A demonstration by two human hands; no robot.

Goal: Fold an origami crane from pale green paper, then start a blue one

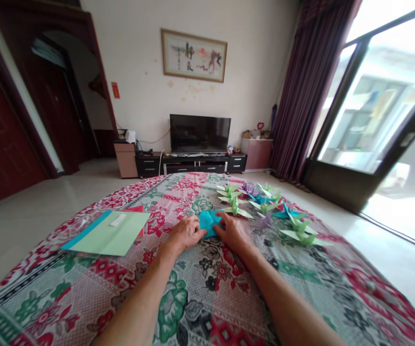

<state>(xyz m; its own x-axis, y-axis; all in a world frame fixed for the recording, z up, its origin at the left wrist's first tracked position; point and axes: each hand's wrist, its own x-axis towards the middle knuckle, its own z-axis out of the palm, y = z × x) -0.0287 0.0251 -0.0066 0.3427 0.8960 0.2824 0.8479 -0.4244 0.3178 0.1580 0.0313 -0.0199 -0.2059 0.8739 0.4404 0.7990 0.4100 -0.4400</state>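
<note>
A folded piece of blue paper (209, 223) lies on the patterned tablecloth (178, 307) in front of me. My left hand (188, 233) is closed at its left edge, thumb and fingers pressed together on the paper. On the opposite side my right hand (232, 230) grips the paper's right edge, its fingers bent and the thumb low against the sheet. Just beyond and to the right stand several folded paper cranes (234, 206), in green, blue and purple. The undersides of both hands' fingers are hidden.
To the left lies a stack of coloured paper sheets (103, 235), light green on top, with blue and red below and a small white slip (117, 220) on it. Past the table's far edge are a television (200, 133) and a low cabinet (150, 166). A glass door (366, 105) is at right.
</note>
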